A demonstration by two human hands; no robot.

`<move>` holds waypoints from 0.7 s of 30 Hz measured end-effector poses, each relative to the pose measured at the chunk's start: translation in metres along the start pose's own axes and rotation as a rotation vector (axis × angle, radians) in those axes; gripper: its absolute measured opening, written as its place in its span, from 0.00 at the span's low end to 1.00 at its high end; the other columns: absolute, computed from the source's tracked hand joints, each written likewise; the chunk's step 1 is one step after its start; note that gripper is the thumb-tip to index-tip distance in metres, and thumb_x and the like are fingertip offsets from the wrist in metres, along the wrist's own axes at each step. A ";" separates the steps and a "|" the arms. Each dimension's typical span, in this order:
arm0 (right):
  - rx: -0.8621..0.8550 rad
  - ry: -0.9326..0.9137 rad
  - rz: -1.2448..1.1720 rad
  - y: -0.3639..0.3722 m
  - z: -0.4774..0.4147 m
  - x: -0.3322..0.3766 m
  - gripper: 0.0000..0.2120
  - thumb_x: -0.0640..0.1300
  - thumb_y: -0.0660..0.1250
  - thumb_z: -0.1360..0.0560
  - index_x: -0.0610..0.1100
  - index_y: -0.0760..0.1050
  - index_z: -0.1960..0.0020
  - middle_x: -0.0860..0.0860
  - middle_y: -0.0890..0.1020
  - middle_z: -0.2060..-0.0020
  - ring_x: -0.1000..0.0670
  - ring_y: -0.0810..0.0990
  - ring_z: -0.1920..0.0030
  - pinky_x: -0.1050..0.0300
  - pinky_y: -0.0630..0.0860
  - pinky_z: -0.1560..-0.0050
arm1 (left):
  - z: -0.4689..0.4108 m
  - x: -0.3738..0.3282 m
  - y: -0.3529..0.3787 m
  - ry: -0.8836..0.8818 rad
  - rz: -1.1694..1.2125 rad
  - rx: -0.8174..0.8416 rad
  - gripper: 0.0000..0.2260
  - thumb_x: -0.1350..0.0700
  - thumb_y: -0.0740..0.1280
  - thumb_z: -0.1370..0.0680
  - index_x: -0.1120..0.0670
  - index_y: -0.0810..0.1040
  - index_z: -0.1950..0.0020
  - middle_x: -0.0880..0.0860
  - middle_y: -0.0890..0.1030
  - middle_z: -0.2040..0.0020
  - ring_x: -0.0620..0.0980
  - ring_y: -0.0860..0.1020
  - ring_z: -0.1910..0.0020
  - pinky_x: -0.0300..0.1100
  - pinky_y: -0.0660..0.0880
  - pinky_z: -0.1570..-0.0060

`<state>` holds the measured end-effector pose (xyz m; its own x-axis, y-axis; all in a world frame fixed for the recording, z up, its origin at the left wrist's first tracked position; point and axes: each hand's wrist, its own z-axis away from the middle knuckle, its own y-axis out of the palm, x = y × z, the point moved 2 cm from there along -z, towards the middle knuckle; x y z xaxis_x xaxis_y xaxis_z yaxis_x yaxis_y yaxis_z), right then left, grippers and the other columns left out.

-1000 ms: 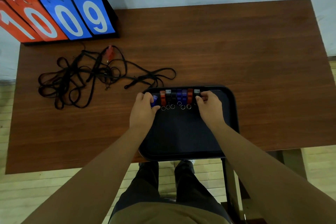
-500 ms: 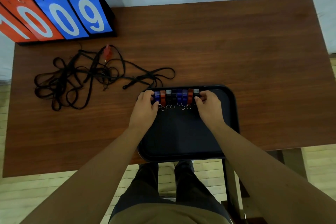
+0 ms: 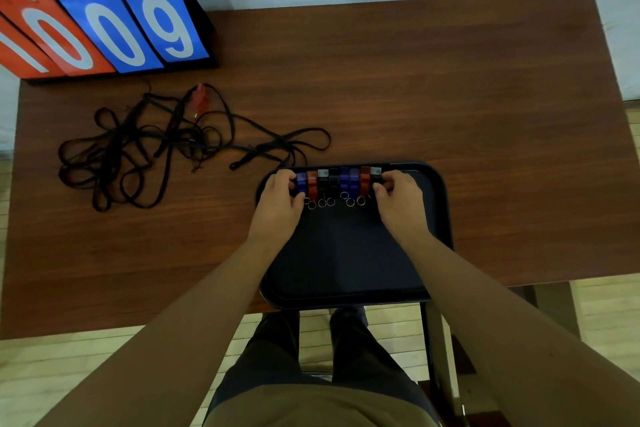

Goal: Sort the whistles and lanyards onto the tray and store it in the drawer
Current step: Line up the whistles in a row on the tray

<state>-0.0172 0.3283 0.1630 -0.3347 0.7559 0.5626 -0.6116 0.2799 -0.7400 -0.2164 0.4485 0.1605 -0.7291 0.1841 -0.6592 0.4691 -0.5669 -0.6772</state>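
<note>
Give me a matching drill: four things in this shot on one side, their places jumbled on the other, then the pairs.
Things:
1. whistles
2. lanyards
3. scoreboard
4. tray

Places:
A. far left corner of the table
B. in a row along the tray's far edge
C. tangled on the table, left of the tray
D. near edge of the table, overhanging it

Pairs: 1-B, 2-C, 3-A, 4-D

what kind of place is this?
Probably a sports or gym equipment room, though that's a guess. Clues: a red-and-blue flip scoreboard on the brown wooden table, a row of coloured plastic whistles on a black tray, and tangled black lanyards.
</note>
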 end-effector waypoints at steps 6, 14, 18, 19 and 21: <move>0.019 -0.004 -0.002 -0.002 0.001 -0.003 0.13 0.45 0.67 0.20 0.42 0.76 0.37 0.46 0.79 0.45 0.50 0.79 0.51 0.59 0.73 0.53 | -0.004 -0.003 -0.004 -0.003 0.011 -0.003 0.17 0.59 0.68 0.20 0.54 0.71 0.31 0.50 0.74 0.40 0.46 0.78 0.52 0.43 0.78 0.48; 0.016 -0.019 0.010 -0.004 0.000 -0.001 0.14 0.44 0.66 0.20 0.41 0.75 0.36 0.45 0.77 0.42 0.49 0.80 0.49 0.57 0.76 0.50 | -0.002 -0.004 0.001 -0.032 0.029 -0.005 0.18 0.54 0.70 0.21 0.53 0.72 0.33 0.49 0.75 0.42 0.42 0.78 0.55 0.38 0.76 0.53; 0.017 -0.028 0.026 -0.007 -0.001 0.000 0.14 0.45 0.67 0.20 0.42 0.75 0.36 0.45 0.76 0.41 0.52 0.76 0.50 0.59 0.73 0.52 | -0.001 -0.008 0.005 -0.045 0.058 -0.011 0.20 0.54 0.72 0.23 0.54 0.72 0.33 0.49 0.74 0.42 0.43 0.78 0.57 0.38 0.77 0.55; 0.019 -0.033 0.029 -0.007 0.000 0.000 0.14 0.45 0.67 0.20 0.42 0.75 0.36 0.46 0.76 0.41 0.53 0.75 0.50 0.59 0.72 0.51 | -0.001 -0.008 0.005 -0.046 0.057 -0.013 0.20 0.54 0.73 0.23 0.54 0.72 0.33 0.49 0.74 0.42 0.43 0.78 0.57 0.37 0.76 0.55; 0.032 -0.044 0.040 -0.008 0.001 0.000 0.15 0.44 0.67 0.20 0.42 0.74 0.35 0.46 0.75 0.40 0.51 0.76 0.48 0.58 0.72 0.49 | 0.000 -0.009 0.006 -0.049 0.053 -0.014 0.21 0.55 0.73 0.23 0.54 0.71 0.33 0.49 0.73 0.42 0.43 0.78 0.57 0.36 0.75 0.55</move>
<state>-0.0129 0.3254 0.1694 -0.3902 0.7395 0.5485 -0.6195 0.2299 -0.7506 -0.2074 0.4437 0.1625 -0.7266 0.1146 -0.6774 0.5142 -0.5631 -0.6469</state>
